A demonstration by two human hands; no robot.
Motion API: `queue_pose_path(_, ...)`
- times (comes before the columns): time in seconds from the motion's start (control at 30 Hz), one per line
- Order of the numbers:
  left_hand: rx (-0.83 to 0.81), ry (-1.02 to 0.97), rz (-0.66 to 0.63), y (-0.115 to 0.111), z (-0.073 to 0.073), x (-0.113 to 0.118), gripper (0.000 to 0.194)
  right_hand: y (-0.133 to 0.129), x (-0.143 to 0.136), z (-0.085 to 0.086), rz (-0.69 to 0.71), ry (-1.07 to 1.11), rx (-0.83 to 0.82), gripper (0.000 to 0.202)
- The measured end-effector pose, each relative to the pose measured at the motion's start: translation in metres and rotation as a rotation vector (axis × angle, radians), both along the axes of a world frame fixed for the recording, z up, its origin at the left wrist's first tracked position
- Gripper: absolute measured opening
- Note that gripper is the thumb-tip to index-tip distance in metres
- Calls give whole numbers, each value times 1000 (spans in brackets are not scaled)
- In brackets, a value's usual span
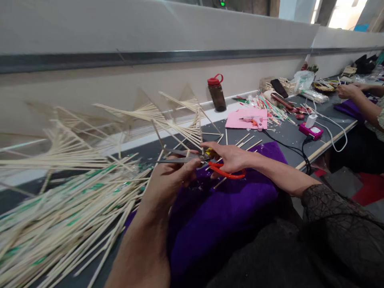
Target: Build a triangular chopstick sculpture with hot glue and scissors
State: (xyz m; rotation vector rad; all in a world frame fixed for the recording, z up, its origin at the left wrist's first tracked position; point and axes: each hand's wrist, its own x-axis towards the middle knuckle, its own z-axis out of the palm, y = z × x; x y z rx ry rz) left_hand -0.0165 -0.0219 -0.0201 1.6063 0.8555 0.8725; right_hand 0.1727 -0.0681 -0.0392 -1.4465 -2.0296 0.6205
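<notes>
My right hand [232, 158] is closed around the orange handles of a pair of scissors [226, 173]. The long metal blades point left and are parted, lying over the fingers of my left hand [177, 170]. That hand is pinched shut on a thin wooden stick [188, 153], whose short pale end shows between the blades; the rest of it is hidden by the fingers. Just beyond both hands stands a twisted lattice [180, 130] built of pale sticks. A purple cloth [222, 204] lies beneath my hands, with several loose sticks [246, 140] at its far edge.
A heap of sticks [78, 216] covers the left side, with more stick lattices [75, 148] behind it. Along the wall stands a red-capped bottle [217, 96]. A pink glue gun [253, 120] rests on pink foam near a magenta power block [311, 131]. Another person's hands [349, 91] work at far right.
</notes>
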Motion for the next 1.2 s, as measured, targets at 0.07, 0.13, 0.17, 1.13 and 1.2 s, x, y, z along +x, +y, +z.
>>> queue_pose_path(0.07, -18, 32, 10, -3, 2, 1, 42, 0, 0, 1, -10, 0, -16, 92)
queue_pose_path(0.13, -32, 46, 20, -4, 3, 1, 44, -1, -1, 3, -27, 1, -24, 89)
queue_pose_path(0.17, -35, 46, 26, -4, 3, 1, 45, -1, -2, 4, -39, 9, -24, 88)
queue_pose_path(1.13, 74, 44, 340, -5, 12, 2, 24, 10, -1, -3, -99, -134, 66, 46)
queue_pose_path(1.2, 105, 54, 327, -4, 9, 3, 21, 11, -1, -5, -92, -144, 82, 47)
